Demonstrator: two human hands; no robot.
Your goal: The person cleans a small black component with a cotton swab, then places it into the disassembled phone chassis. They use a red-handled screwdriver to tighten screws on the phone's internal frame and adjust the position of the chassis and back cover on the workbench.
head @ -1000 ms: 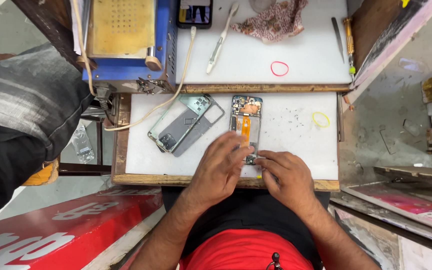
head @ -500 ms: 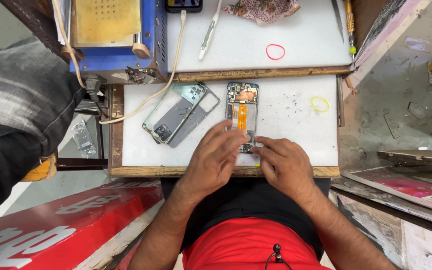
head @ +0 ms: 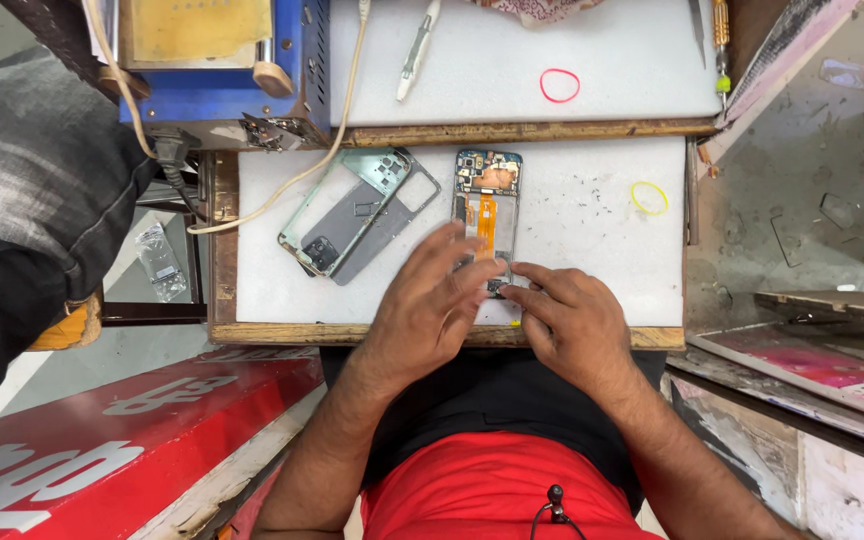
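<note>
Head view: both hands work at the near end of an opened phone [head: 487, 215] on the white mat [head: 592, 270].

From the left, a green frame [head: 337, 205] and grey back cover [head: 392, 225] lie already removed. The left hand [head: 432, 305] rests spread over the phone's lower part; the right hand [head: 572, 325] pinches there with its fingertips, what it grips I cannot tell. Reassembly is not yet done.

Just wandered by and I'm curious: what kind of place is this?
Most likely a small phone repair bench. Both hands work on an opened phone on a white work board, beside a removed phone frame and a blue bench machine.
</note>
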